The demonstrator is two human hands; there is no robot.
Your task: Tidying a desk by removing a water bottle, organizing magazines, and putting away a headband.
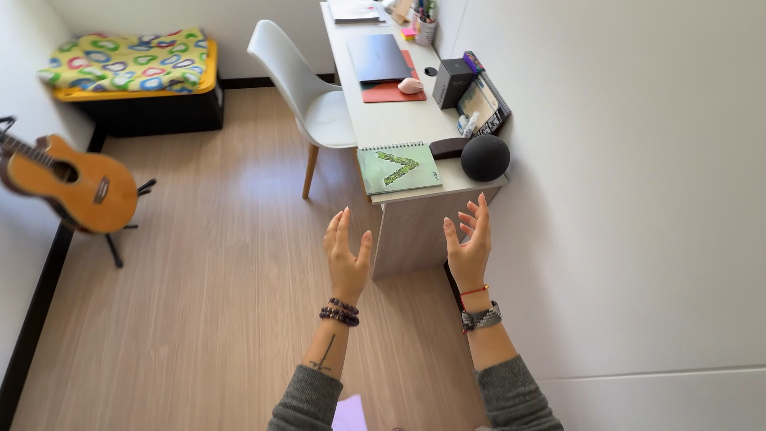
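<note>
- Two bare hands are raised over a pale wood-plank floor (pixel 207 263), both empty, fingers spread and pointing toward the near end of a long white desk (pixel 399 128); the desk's long axis runs away from the person along the white wall.
- Across the floor, well apart from the hands, an orange wooden guitar (pixel 76 187) leans on a black stand, neck pointing left.
- Beside the desk's left edge stands a smooth white moulded chair (pixel 311 100) on wooden legs.
- At the desk's near left corner lies a green spiral notebook (pixel 397 168), its bound edge toward the far end.
- At the near right corner sits a matte black ball (pixel 485 157).
- Nearest the notebook is the left hand (pixel 346 254), open.
- Just below the ball is the right hand (pixel 469 247), open, palm inward.
</note>
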